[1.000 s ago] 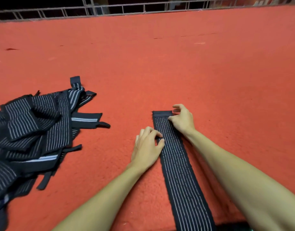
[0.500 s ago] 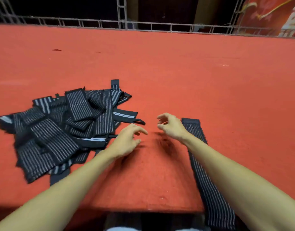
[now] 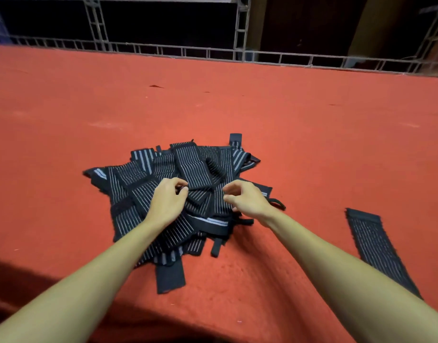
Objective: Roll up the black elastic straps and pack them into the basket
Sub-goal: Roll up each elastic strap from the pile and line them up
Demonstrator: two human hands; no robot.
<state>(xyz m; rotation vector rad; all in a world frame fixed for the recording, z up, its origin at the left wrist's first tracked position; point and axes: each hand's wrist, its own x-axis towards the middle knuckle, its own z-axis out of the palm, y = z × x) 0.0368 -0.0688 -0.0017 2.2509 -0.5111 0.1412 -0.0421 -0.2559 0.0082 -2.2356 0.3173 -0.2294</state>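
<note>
My left hand (image 3: 168, 203) and right hand (image 3: 246, 199) hang side by side over the pile of black striped straps (image 3: 193, 167). The right is half curled and empty. I cannot tell whether my left thumb and forefinger pinch a strap edge. Well off to the right of my right hand, a single strap (image 3: 376, 246) lies flat on the red carpet (image 3: 312, 144)
</note>
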